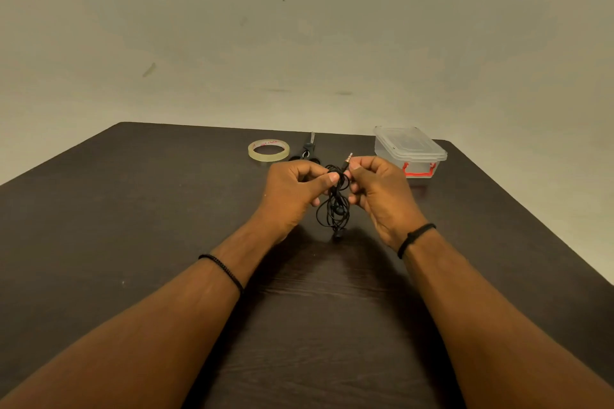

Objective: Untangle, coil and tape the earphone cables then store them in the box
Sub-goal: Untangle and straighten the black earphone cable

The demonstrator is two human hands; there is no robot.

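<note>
The earphone cable [335, 206], black and bunched in loose tangled loops, is held up over the middle of the dark table [133, 209] between two hands in the head view. The left hand [292, 189] is curled round the upper part of the bundle, with the thumb laid across the strands. The right hand [378, 189] is pinched on the cable just below the metal jack plug [348, 160], which is seen pointing up and away above the fingers. An earbud [338, 235] is seen hanging at the bottom of the loops, close above the tabletop; whether it touches the surface cannot be told. A thin dark band is worn on each wrist. Beyond the hands, a roll of clear tape [268, 149] is laid flat, scissors [307, 149] are placed just beside it to the right, and a clear plastic box [410, 149] with its lid on and a red clasp is set further right.
</note>
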